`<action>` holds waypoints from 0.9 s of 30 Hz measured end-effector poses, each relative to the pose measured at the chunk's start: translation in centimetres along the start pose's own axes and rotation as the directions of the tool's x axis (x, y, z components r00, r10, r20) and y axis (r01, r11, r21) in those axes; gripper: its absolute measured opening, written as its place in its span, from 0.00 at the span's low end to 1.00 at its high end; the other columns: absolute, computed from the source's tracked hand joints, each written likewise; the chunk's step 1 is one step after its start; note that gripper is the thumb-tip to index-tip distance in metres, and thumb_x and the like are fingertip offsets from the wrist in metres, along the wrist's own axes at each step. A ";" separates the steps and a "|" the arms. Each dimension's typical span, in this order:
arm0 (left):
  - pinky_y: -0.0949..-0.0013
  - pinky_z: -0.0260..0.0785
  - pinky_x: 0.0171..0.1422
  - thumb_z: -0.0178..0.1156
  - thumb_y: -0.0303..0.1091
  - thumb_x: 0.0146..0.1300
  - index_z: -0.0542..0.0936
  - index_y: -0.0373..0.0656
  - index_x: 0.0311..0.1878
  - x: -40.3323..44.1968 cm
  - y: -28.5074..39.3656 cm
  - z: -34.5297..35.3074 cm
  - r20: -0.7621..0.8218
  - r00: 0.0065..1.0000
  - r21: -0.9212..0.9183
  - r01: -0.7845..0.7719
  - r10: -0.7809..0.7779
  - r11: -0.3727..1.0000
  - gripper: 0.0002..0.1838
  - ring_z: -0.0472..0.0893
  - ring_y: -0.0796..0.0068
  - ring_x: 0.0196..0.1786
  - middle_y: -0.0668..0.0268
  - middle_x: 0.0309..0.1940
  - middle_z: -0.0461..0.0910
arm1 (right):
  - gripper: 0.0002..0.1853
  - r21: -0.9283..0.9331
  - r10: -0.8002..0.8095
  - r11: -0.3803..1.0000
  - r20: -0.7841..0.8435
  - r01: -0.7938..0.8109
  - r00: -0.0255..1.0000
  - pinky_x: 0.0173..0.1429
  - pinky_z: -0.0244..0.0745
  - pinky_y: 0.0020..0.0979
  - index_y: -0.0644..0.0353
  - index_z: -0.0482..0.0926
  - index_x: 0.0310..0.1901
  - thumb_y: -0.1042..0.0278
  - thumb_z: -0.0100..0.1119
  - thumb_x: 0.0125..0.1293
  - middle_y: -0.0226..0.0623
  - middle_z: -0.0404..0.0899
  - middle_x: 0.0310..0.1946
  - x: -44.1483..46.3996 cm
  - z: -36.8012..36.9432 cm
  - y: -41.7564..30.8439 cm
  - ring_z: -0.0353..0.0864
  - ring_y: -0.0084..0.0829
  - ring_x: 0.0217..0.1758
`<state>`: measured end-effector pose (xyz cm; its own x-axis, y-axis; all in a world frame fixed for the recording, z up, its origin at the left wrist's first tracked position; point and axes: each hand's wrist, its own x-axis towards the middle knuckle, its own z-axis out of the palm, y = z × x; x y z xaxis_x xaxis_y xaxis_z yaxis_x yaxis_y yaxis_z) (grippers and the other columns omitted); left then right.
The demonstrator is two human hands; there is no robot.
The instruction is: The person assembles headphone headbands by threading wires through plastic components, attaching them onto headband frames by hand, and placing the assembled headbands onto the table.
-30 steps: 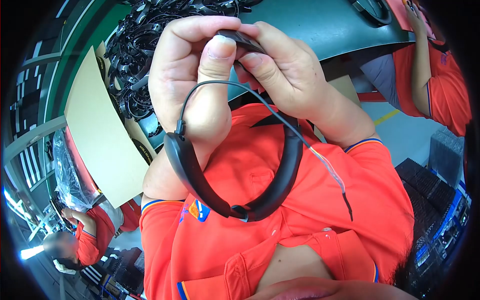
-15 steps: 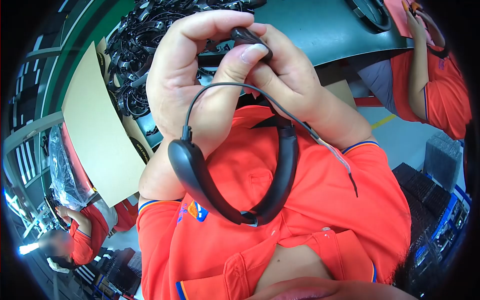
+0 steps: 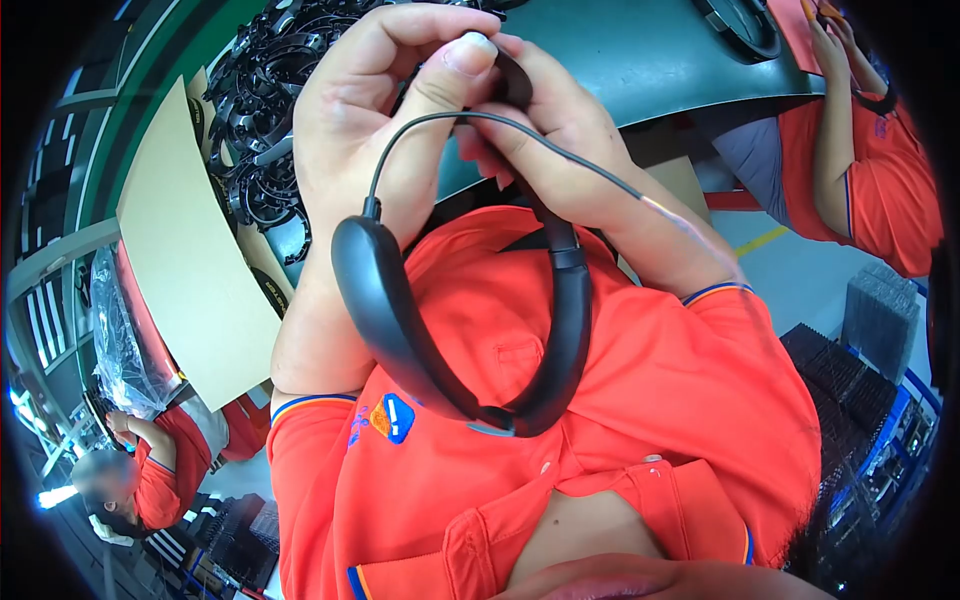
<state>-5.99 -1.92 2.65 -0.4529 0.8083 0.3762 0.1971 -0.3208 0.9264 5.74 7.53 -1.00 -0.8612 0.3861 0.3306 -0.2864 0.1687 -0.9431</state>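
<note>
A black neckband headset (image 3: 380, 310) hangs in a U shape in front of my chest. A thin black cable (image 3: 480, 116) leaves its left end and arches to the right, its stripped pale tip lying over my right forearm. My left hand (image 3: 375, 130) is closed, thumb and fingertips pinching at the dark upper end of the headset. Opposite it, my right hand (image 3: 560, 130) is also closed, fingers around that dark curved end piece (image 3: 515, 80). Fingers partly hide where the band joins this end.
A heap of black headsets (image 3: 255, 150) covers the left of the dark green table (image 3: 620, 50). Beside it stands a cardboard sheet (image 3: 200, 260). Another black headset (image 3: 740, 30) lies at the back right. Co-workers in red shirts (image 3: 810, 170) sit at right and lower left.
Both hands have risen slightly with the headset. The dark end piece has turned between my fingers, and the cable's free tip has shifted up and right over my right forearm.
</note>
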 end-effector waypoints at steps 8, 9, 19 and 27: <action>0.72 0.72 0.48 0.60 0.23 0.58 0.65 0.33 0.58 -3.1 -1.3 -0.3 -0.062 0.996 -0.107 0.063 -0.070 0.992 0.24 0.78 0.72 0.43 0.54 0.48 0.75 | 0.15 0.169 -0.017 0.986 0.074 0.004 0.997 0.36 0.72 0.21 0.60 0.63 0.52 0.76 0.49 0.65 0.36 0.74 0.38 -0.5 -0.4 -0.2 0.74 0.19 0.32; 0.72 0.72 0.47 0.60 0.24 0.58 0.66 0.34 0.57 -3.6 -1.4 0.0 -0.047 0.990 -0.201 0.122 -0.134 0.972 0.23 0.78 0.73 0.42 0.56 0.48 0.75 | 0.15 0.232 0.038 0.971 0.086 -0.057 0.996 0.37 0.73 0.21 0.61 0.62 0.53 0.75 0.48 0.66 0.36 0.74 0.39 -0.6 -0.4 -0.5 0.75 0.19 0.33; 0.74 0.70 0.37 0.54 0.22 0.62 0.76 0.33 0.47 -5.4 -1.2 1.8 -0.099 0.991 -0.223 0.065 -0.089 0.973 0.10 0.73 0.77 0.30 0.62 0.35 0.76 | 0.09 -0.040 -0.120 0.992 0.043 0.122 0.992 0.34 0.74 0.21 0.65 0.67 0.48 0.76 0.42 0.69 0.38 0.75 0.36 -1.9 -0.1 -0.8 0.78 0.23 0.31; 0.70 0.68 0.50 0.46 0.35 0.70 0.75 0.33 0.52 -4.0 -1.4 0.2 0.001 0.985 -0.119 0.169 -0.170 0.978 0.17 0.76 0.75 0.39 0.63 0.34 0.78 | 0.09 0.402 0.089 0.909 0.070 -0.109 0.994 0.28 0.70 0.19 0.61 0.64 0.48 0.67 0.39 0.71 0.41 0.74 0.30 -1.1 -0.5 0.5 0.73 0.21 0.24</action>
<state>-4.31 -4.62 -0.15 -0.4790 0.8516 0.2127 0.0122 -0.2358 0.9717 6.77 7.69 -1.78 -0.9104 0.3352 0.2426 -0.3350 -0.2532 -0.9076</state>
